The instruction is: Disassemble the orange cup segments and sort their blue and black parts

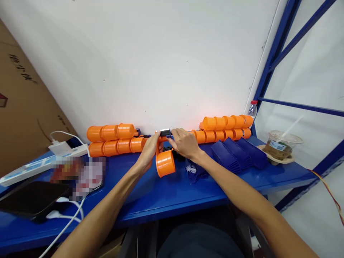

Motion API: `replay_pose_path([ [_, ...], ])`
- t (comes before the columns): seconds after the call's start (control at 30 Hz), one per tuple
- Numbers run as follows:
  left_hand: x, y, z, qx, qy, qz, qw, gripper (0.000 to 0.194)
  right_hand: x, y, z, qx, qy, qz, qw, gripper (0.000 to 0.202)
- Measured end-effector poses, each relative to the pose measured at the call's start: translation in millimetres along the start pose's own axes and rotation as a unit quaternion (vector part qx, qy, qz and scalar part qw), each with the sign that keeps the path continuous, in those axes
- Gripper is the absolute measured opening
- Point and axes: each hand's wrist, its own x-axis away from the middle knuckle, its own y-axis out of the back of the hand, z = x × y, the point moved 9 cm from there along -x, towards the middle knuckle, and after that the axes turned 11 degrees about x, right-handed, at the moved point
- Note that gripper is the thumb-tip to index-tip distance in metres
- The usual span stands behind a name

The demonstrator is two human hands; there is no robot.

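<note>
The left hand (147, 152) is grasping an orange cup assembly (165, 163) between the left orange row (111, 147) and the right orange row (224, 123); the right hand (186, 144) is curling against its dark top (164, 132), whether gripping or pressing I cannot tell. The blue table (150, 197) is stretching to its front edge (172, 211), leaving room, while blue pieces (231, 154) are crowding the right forearm (231, 184)

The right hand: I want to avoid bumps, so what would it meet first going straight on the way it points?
The right hand would probably meet the dark piece just ahead of it first, and may already touch it; depth is unclear. The left hand lies beyond.
</note>
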Motion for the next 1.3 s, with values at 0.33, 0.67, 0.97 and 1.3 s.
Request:
replay_pose_path([
  [0.33,2,-3.0,4,-0.034,0.078,0.034,0.996,0.040,-3,1,5,0.034,0.072,0.042,0.996,0.030],
  [0.67,5,-3.7,8,0.032,0.201,0.070,0.977,0.041,-3,5,-21,-0.107,0.048,-0.030,0.993,0.025],
  [0.97,1,9.4,-10,0.164,0.152,-0.022,0.974,0.028,-1,21,-117,-0.210,-0.167,-0.082,0.960,0.024],
  [1.3,0,17.2,-12,0.169,0.130,-0.063,0.975,0.026,36,-35,-98,-0.375,-0.061,0.384,0.841,0.013],
])
